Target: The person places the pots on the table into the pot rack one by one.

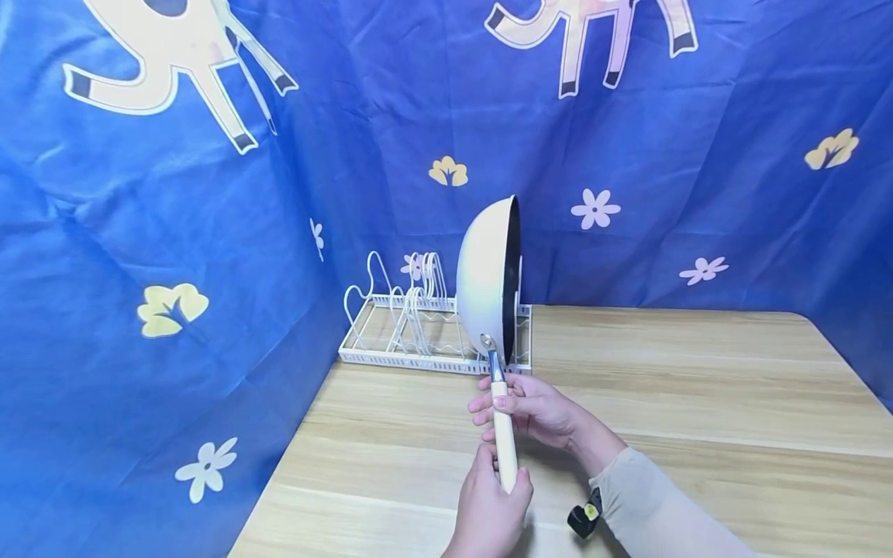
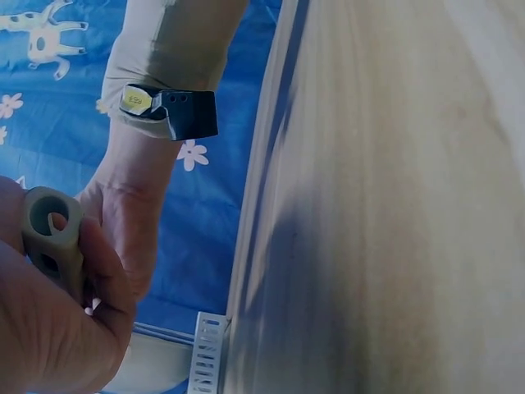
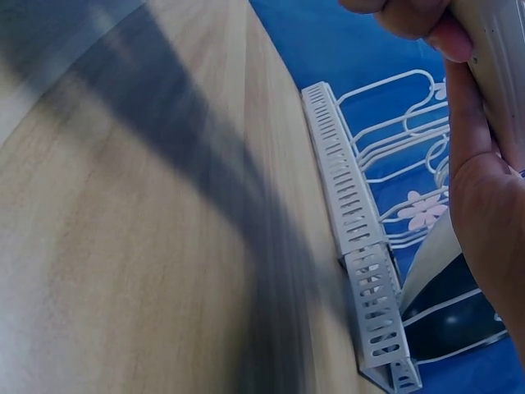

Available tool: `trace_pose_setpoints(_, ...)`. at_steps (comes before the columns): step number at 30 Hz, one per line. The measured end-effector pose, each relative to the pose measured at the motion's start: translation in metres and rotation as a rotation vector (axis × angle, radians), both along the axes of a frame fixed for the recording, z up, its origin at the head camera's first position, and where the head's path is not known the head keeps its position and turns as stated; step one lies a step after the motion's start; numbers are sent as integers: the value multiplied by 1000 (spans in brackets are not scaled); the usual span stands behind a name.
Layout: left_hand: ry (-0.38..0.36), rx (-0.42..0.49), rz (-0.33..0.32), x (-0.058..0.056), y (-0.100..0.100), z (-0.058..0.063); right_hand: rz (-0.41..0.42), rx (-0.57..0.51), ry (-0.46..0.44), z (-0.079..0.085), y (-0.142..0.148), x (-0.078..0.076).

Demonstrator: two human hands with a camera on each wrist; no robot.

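Note:
A deep frying pan [image 1: 481, 271], white outside and dark inside, stands on its side at the right end of a white wire rack [image 1: 418, 363]. Its cream handle [image 1: 504, 442] points toward me. My left hand [image 1: 488, 504] grips the handle's end; the left wrist view shows the handle's hollow tip [image 2: 51, 217] in that hand. Farther up, my right hand [image 1: 544, 411] holds the handle between its thumb in front and fingers behind. In the right wrist view, the pan's dark inside [image 3: 459, 316] shows behind the rack wires. Some right fingers are hidden by the handle.
The rack has several upright wire dividers [image 1: 415, 322] left of the pan. It stands on a wooden table [image 1: 684, 387] near its back left corner. Blue patterned cloth [image 1: 209, 256] hangs along the left and back. A black wrist camera [image 1: 582, 518] sits at my right cuff.

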State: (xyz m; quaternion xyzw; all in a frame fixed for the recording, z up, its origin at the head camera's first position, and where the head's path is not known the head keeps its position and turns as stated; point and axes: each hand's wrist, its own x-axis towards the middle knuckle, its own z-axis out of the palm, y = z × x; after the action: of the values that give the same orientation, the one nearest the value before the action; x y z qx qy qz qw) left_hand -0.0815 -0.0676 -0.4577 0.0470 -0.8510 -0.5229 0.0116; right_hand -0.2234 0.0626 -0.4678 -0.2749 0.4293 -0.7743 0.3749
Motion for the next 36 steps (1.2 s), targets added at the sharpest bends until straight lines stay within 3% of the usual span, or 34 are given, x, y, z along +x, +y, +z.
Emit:
trace_pose_setpoints(6,-10,-18,15,-3,3,-6,11,-15,-8,-5,2,-2)
trace_pose_setpoints(15,-3,-85,-17,-9,5,-19,-5,38,-24,-9,4,-4)
trace_pose_setpoints(19,-54,-50,-107,-13,-2,-19,-45,93,-25,-8,5,-2)
trace_pose_setpoints(23,-97,-15,-241,-17,-14,-16,-105,187,-23,-8,6,0)
trace_pose_setpoints(28,-165,132,-386,-26,-25,-13,-199,290,6,-9,9,4)
trace_pose_setpoints(32,-234,220,-436,-35,-28,-15,-282,361,35,-11,10,7)
trace_pose_setpoints(36,-244,154,-453,-41,-29,-19,-352,436,78,-13,9,10)
